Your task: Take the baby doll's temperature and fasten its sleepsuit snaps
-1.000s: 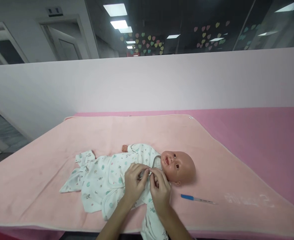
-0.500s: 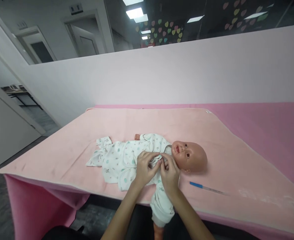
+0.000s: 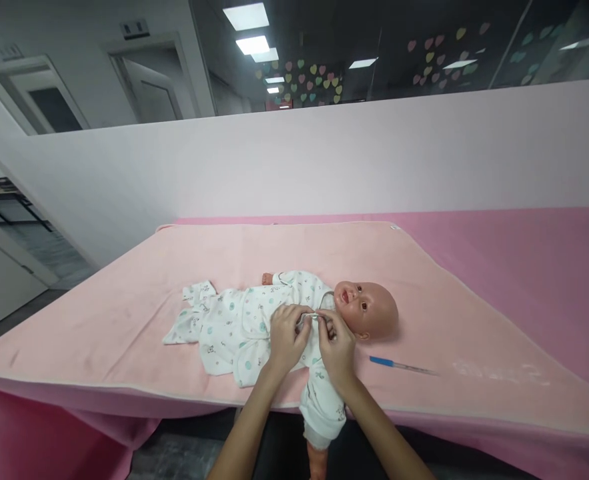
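Observation:
A baby doll (image 3: pixel 374 311) lies on its back, its head to the right, dressed in a white printed baby outfit (image 3: pixel 221 330). Over the doll's chest, my left hand (image 3: pixel 288 333) pinches the edge of the outfit between thumb and fingers. Close beside it, near the doll's neck, my right hand (image 3: pixel 337 343) pinches the same strip of cloth. The fabric between my fingertips is drawn into a narrow fold; whether a fastener is in it I cannot tell. One sleeved doll arm (image 3: pixel 323 407) hangs over the table's near edge, between my forearms.
A pen-like stick with a blue end (image 3: pixel 381 361) lies right of the doll on the peach blanket (image 3: pixel 454 327). Pink cloth (image 3: pixel 539 267) shows beneath the blanket. Behind the table stands a white wall (image 3: pixel 324 160) with a dark window above.
The view has shifted a little, so the doll and table sit further left. My fingers still pinch the outfit's edge, and the cloth between them now looks straighter.

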The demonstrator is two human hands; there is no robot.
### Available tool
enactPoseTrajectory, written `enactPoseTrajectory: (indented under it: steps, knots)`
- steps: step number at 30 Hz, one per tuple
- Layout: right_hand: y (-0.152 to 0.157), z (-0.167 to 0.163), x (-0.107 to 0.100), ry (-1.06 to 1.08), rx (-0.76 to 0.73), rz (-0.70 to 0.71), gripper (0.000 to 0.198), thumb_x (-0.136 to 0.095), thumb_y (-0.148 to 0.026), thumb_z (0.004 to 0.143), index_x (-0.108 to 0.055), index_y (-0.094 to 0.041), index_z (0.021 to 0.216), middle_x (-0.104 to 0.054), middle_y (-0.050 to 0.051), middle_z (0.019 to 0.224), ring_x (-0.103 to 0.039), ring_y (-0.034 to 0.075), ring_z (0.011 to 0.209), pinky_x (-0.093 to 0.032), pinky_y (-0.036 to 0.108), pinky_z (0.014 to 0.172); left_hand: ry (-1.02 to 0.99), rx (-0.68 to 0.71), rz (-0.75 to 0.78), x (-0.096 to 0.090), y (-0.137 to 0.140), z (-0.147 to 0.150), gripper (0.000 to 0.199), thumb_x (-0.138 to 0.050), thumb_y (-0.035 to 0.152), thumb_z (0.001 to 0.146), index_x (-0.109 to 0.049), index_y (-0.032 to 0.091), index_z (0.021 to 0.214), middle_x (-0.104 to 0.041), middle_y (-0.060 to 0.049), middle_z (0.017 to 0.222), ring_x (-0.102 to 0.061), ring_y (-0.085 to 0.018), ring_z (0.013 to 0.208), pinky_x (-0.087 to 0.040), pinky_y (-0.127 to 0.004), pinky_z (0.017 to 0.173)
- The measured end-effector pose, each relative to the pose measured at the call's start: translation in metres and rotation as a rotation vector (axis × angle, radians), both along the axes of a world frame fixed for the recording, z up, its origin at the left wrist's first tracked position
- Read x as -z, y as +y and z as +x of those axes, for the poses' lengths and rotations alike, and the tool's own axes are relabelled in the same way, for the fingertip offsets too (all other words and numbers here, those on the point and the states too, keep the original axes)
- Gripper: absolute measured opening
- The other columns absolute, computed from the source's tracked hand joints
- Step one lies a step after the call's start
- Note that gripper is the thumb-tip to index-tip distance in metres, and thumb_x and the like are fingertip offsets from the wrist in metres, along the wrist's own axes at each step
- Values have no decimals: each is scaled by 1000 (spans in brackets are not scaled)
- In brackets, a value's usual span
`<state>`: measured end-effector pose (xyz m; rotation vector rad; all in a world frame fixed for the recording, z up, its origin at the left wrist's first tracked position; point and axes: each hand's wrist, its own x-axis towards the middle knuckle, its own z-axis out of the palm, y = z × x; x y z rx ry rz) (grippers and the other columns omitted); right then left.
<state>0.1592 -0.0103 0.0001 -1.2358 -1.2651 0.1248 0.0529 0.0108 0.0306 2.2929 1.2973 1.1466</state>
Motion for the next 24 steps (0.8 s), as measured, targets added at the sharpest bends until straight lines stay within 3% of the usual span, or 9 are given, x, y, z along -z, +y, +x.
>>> enactPoseTrajectory:
  steps: [6,12,18,24]
  knots:
    - [0,0,0,39,8,-38,16,-46,-25,84,-60,-17,86,-63,3,74,-56,11,61,-46,22,56,1,20,-23,-2,-1,-1,22,-36,26,87,-57,21,87,-59,-2,87,-50,-17,84,-35,-33,78]
    - [1,-1,-1,-38,26,32,18,-45,-20,83,-62,-17,87,-62,7,85,-58,14,76,-49,25,63,-25,23,-26,-1,-2,-2,23,-36,27,87,-58,21,90,-59,-3,87,-50,-19,86,-36,-35,80]
    - [0,-3,-1,-195,43,34,21,-48,-20,81,-63,-16,95,-57,6,85,-46,7,50,-46,23,52,-152,1,-28,3,-3,-3,19,-40,26,86,-57,20,90,-60,-3,87,-51,-16,83,-39,-33,79]
    - [-1,-1,0,-148,35,37,20,-46,-21,82,-62,-17,94,-59,6,84,-54,10,62,-49,23,56,-157,-52,48,9,-13,-4,20,-41,23,84,-58,20,95,-61,-5,89,-52,-18,86,-41,-33,78]
